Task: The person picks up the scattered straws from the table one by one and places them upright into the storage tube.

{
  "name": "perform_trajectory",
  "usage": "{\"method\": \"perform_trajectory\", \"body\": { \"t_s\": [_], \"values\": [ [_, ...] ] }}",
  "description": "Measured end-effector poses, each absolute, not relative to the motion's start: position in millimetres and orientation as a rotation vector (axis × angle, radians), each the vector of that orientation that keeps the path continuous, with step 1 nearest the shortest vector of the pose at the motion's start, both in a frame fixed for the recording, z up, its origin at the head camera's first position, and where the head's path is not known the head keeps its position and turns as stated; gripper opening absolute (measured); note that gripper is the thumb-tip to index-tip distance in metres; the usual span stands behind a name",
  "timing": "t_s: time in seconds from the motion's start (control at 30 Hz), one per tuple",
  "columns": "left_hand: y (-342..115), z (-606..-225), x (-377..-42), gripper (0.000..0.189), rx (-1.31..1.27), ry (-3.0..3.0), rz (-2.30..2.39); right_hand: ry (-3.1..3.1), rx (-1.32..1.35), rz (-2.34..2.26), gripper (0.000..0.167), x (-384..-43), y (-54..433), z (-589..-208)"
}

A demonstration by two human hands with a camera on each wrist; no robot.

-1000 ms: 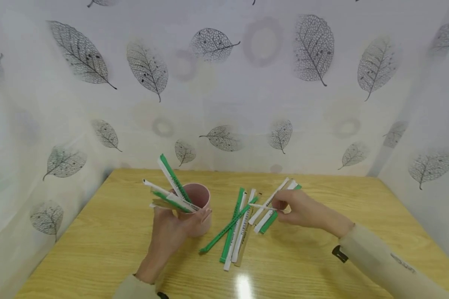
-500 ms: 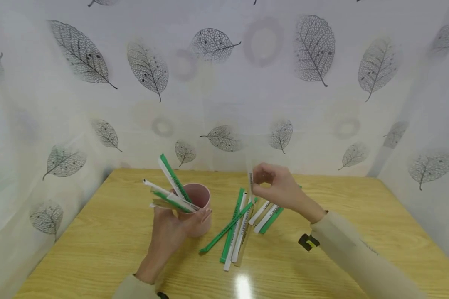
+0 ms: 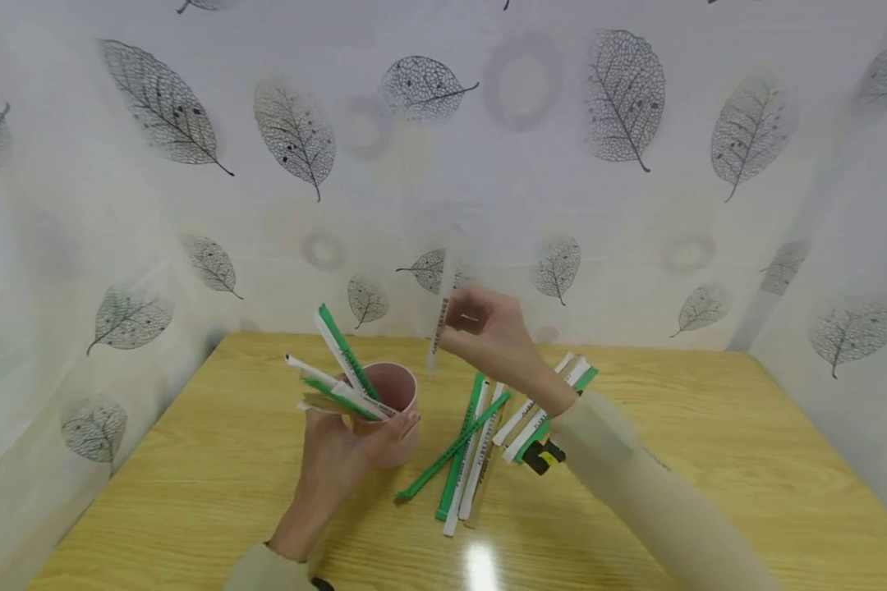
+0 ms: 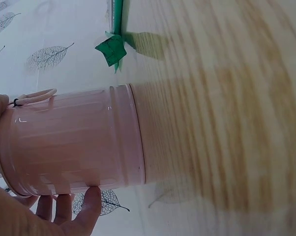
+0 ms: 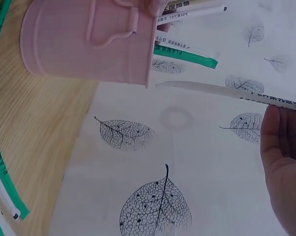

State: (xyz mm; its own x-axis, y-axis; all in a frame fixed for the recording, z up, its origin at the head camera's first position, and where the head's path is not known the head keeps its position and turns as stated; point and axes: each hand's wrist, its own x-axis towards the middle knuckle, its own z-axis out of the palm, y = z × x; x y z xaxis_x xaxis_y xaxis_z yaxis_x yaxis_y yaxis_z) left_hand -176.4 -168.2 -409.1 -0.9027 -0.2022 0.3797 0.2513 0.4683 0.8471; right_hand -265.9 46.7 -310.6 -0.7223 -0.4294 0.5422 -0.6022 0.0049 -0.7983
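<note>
My left hand (image 3: 347, 447) grips a small pink cup (image 3: 405, 443) with side handles, its thumb by the rim. In the left wrist view the fingers curve against the cup's wall (image 4: 74, 142). Several paper-wrapped straws (image 3: 347, 353), green, white and brown, lean out of the cup toward the left. My right hand (image 3: 488, 328) pinches one white wrapped straw (image 3: 439, 328) between thumb and fingers, nearly upright, above and right of the cup. In the right wrist view that straw's (image 5: 212, 90) lower end is near the cup's rim.
Several wrapped straws lie on the wooden table (image 3: 192, 476) right of the cup, with a green straw (image 3: 451, 451) crossing over others. Another group of straws (image 3: 525, 443) lies farther right, partly under the right forearm. A leaf-patterned cloth (image 3: 488, 205) hangs behind the table.
My right hand has lifted the white straw from over the right-hand group, turned it upright and carried it left toward the cup. The left hand and cup stay in place.
</note>
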Motion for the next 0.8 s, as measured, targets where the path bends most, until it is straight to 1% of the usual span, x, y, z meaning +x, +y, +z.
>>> {"method": "perform_trajectory", "body": {
  "t_s": [0.2, 0.4, 0.57, 0.7, 0.8],
  "values": [
    [-168, -409, -177, 0.065, -0.089, -2.258, -1.467, -2.021, 1.174, 1.922, 0.009, -264, 29, -309],
    [-169, -408, -178, 0.056, -0.191, -2.206, -1.498, -2.083, 1.246, 1.949, 0.011, -261, 14, -328],
    [-170, -409, -178, 0.055, -0.242, -2.201, -1.472, -2.228, 1.312, 1.856, 0.014, -256, 5, -347],
    [-170, -409, -176, 0.059, -0.212, -2.232, -1.402, -2.282, 1.367, 1.791, 0.014, -255, 4, -356],
    [-170, -409, -175, 0.059, -0.204, -2.241, -1.378, -2.335, 1.397, 1.737, 0.014, -255, 5, -360]
  ]
}}
